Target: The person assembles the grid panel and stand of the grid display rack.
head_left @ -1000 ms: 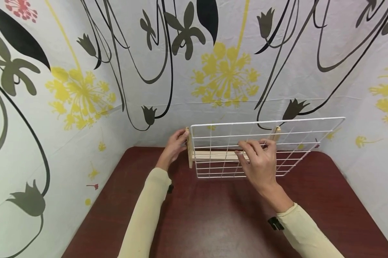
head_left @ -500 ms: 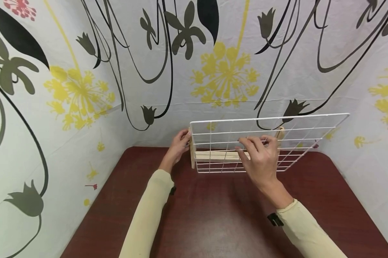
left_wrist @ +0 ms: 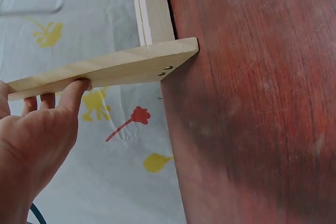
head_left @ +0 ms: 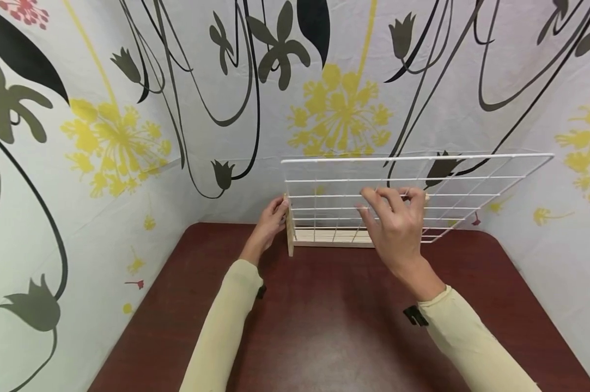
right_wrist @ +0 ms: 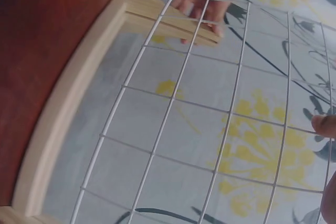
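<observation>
A white wire grid (head_left: 353, 209) is held up at a slant by my right hand (head_left: 395, 231), whose fingers curl over its wires. Behind the grid stands a pale wooden frame with a long rail (head_left: 339, 237) low down and an upright side board (head_left: 290, 231) at its left end. My left hand (head_left: 270, 220) pinches that board near its top. In the left wrist view two screw heads (left_wrist: 165, 71) show on the board's outer face. The right wrist view has the grid (right_wrist: 231, 113) apart from the rail (right_wrist: 68, 103). My right hand partly hides the frame's right end.
The dark red table (head_left: 324, 316) carries the frame near its back edge. A white cloth with printed flowers (head_left: 344, 111) hangs behind the table and along both sides.
The wire grid has risen and tilted, its lower edge now level with the wooden rail. My right hand has moved up with it. The left hand stays on the side board.
</observation>
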Motion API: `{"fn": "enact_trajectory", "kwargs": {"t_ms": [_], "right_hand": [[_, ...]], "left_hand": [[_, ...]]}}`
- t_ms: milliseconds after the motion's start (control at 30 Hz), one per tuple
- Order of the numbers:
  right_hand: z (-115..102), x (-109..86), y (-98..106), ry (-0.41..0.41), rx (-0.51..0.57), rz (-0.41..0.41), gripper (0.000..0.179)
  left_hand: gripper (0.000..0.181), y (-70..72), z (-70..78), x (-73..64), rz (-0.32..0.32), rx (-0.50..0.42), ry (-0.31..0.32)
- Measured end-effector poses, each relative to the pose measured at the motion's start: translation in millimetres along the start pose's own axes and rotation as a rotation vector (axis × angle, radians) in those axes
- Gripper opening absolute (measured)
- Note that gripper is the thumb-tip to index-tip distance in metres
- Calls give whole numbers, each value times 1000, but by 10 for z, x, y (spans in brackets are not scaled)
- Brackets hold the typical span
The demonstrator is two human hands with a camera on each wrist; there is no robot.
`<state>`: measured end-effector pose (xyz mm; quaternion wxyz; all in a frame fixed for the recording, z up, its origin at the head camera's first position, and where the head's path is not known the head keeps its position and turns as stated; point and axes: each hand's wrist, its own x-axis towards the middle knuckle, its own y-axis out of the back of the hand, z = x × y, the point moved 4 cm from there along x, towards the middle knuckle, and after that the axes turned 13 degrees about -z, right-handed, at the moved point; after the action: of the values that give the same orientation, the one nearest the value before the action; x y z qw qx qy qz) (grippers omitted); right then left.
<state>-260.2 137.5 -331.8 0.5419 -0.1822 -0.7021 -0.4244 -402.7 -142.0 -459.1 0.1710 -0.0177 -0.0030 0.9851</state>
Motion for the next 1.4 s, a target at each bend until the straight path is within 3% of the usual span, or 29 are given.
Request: {"fn": "enact_trajectory", "kwargs": {"t_ms": [300, 633, 967, 1400], "right_hand": [[-98, 248, 46, 36, 4, 38, 18], [-221, 488, 115, 101, 6, 71, 14], [-301, 631, 43, 163, 26, 143, 12], [-176, 681, -81, 111, 8, 184, 12]], "left_hand": [[45, -12, -14, 23, 6, 29, -17], [49, -50, -57, 38, 2, -49, -34], [48, -32, -101, 42, 1, -77, -37], [50, -25, -76, -17, -3, -32, -15]]}}
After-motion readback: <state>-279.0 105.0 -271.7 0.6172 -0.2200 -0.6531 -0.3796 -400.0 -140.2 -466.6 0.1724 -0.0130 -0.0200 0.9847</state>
